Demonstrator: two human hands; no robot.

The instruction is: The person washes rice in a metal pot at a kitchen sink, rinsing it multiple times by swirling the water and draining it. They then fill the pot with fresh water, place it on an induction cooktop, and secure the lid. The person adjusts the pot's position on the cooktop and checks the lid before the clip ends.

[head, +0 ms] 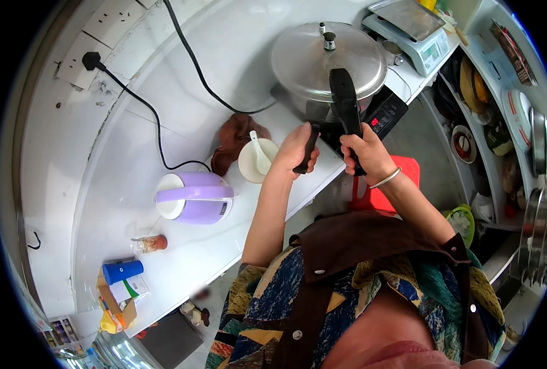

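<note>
A large metal pressure cooker (pixel 301 64) sits on a black induction cooker (pixel 382 115) with a lit red display. Its lid is on, and a black valve (pixel 329 40) stands on top. My right hand (pixel 368 154) grips the long black lid handle (pixel 345 92). In my left hand (pixel 296 150) is a second, lower black handle (pixel 309 150), which appears to belong to the pot body. The two handles point towards me, a short way apart and not lined up. Close to my left hand stands a cream bowl (pixel 250 170) holding a white spoon (pixel 259 154).
Left of the bowl are a brown cloth (pixel 234 133) and a purple electric kettle (pixel 199 198) with its cord plugged in. A glass jar (pixel 151 243) and a blue cup (pixel 122 272) lie farther left. Right are a weighing scale (pixel 412 39), a red stool (pixel 393 184) and shelves (pixel 481 133).
</note>
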